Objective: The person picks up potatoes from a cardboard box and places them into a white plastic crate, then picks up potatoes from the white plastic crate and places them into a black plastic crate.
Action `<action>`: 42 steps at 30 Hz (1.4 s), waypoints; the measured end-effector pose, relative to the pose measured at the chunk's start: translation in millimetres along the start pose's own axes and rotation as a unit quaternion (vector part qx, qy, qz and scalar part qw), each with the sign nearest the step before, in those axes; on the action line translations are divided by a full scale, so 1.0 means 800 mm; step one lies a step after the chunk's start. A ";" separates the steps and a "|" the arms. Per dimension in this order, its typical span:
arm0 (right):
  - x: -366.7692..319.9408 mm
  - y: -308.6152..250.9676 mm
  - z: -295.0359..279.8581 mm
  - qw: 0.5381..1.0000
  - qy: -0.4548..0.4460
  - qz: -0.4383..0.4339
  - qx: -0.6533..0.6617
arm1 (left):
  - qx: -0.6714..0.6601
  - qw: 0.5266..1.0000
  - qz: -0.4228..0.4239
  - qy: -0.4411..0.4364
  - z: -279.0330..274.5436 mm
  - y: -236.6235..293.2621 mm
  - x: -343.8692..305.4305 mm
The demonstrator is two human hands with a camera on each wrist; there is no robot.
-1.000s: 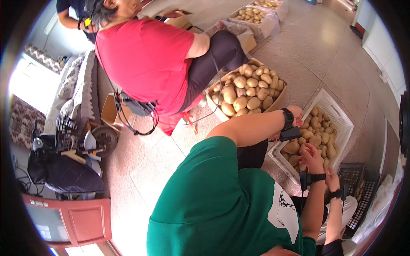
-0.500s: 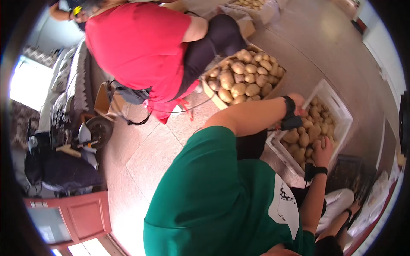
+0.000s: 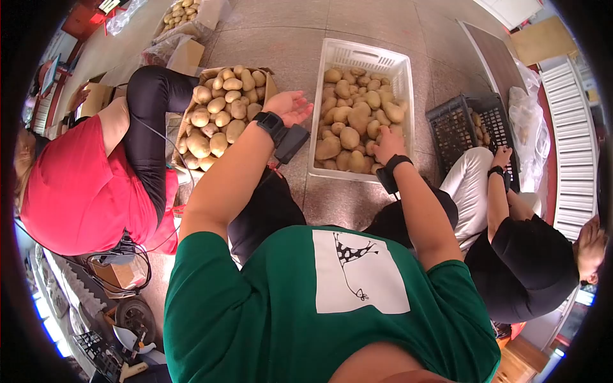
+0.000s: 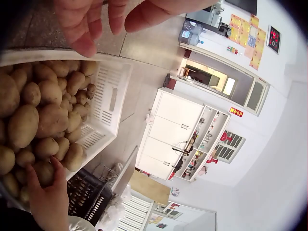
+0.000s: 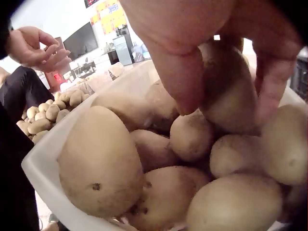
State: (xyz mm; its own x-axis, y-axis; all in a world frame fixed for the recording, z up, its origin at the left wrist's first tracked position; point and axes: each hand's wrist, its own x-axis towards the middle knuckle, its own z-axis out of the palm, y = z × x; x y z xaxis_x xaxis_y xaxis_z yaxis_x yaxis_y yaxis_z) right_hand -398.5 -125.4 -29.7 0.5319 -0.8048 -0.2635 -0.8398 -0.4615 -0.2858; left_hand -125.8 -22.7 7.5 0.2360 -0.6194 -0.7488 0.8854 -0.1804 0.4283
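Note:
A white plastic crate (image 3: 409, 83) full of potatoes stands in front of the person in the green shirt. The left hand (image 3: 288, 107) hangs palm up between this crate and a cardboard box (image 3: 271, 83) of potatoes, fingers loosely bent and holding nothing. In the left wrist view the left hand (image 4: 113, 19) is above the crate's edge. Over the near right part of the crate, the right hand (image 3: 388, 145) grips a potato. Close up in the right wrist view, thumb and fingers of the right hand (image 5: 216, 53) straddle that potato (image 5: 228, 89), among other potatoes.
Someone in a red shirt (image 3: 83, 191) sits left beside the cardboard box. At the right, a person in black (image 3: 530, 255) reaches to a black crate (image 3: 447, 118) holding some potatoes. Another potato box (image 3: 207, 16) stands at the back left.
The head view has swung round, bringing the white crate to the middle. The left hand has come away from the crate's edge. The right hand stays at the crate's potatoes.

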 end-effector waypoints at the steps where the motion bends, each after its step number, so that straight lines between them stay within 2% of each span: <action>1: -0.001 -0.002 -0.005 1.000 -0.010 0.005 -0.002 | 0.002 1.000 -0.002 -0.001 0.003 -0.002 0.002; 3: 0.001 -0.004 -0.006 1.000 -0.022 0.003 -0.002 | 0.019 1.000 0.015 0.004 0.002 -0.002 0.001; 5: 0.005 -0.003 -0.003 0.999 -0.040 0.004 -0.005 | -0.017 1.000 -0.004 -0.009 0.001 -0.002 0.005; 9: -0.001 -0.008 -0.006 1.000 -0.006 -0.002 -0.007 | -0.009 1.000 -0.005 -0.018 0.005 -0.006 0.003; 13: -0.001 -0.012 -0.012 0.999 -0.031 0.005 -0.007 | -0.001 1.000 0.009 0.001 0.015 -0.009 -0.006; 20: 0.005 -0.004 -0.012 0.997 -0.010 -0.019 0.074 | -0.002 1.000 -0.006 -0.009 0.011 -0.011 0.001; 22: 0.002 -0.015 -0.024 0.991 0.046 -0.033 0.119 | 0.007 1.000 -0.004 -0.017 0.009 -0.012 0.005; 23: 0.001 -0.019 -0.028 0.991 0.046 -0.035 0.118 | 0.006 1.000 -0.003 -0.016 0.009 -0.014 0.007; 25: -0.001 -0.027 -0.035 0.971 0.044 -0.066 0.226 | 0.028 1.000 0.004 -0.013 0.012 -0.017 0.001; 26: -0.002 -0.032 -0.036 0.971 0.043 -0.068 0.226 | 0.027 1.000 0.006 -0.012 0.013 -0.020 0.002; 29: -0.008 -0.049 -0.037 0.954 0.032 -0.079 0.287 | 0.029 0.999 -0.025 -0.006 0.015 -0.031 0.009; 31: -0.011 -0.059 -0.038 0.902 -0.047 -0.044 0.426 | 0.047 0.997 -0.050 -0.033 0.017 -0.039 0.012; 32: -0.012 -0.063 -0.036 0.902 -0.050 -0.047 0.427 | 0.066 0.996 -0.058 -0.034 0.015 -0.043 0.018; 34: -0.014 -0.070 -0.032 0.895 0.002 -0.108 0.433 | 0.089 0.993 -0.068 -0.029 0.024 -0.047 0.007; 42: -0.022 -0.084 -0.033 0.903 0.024 -0.163 0.396 | 0.155 0.978 -0.113 -0.079 0.034 -0.056 -0.006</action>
State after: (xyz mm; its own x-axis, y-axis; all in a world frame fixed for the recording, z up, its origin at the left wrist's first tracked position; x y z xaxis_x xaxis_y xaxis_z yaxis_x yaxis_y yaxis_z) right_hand -354.6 -89.9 18.1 0.7157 -0.6983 -0.0109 -0.2881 -0.2809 -0.9155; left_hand -177.7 -32.5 5.1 -0.0383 -0.6423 -0.7655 0.7382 -0.5345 0.4116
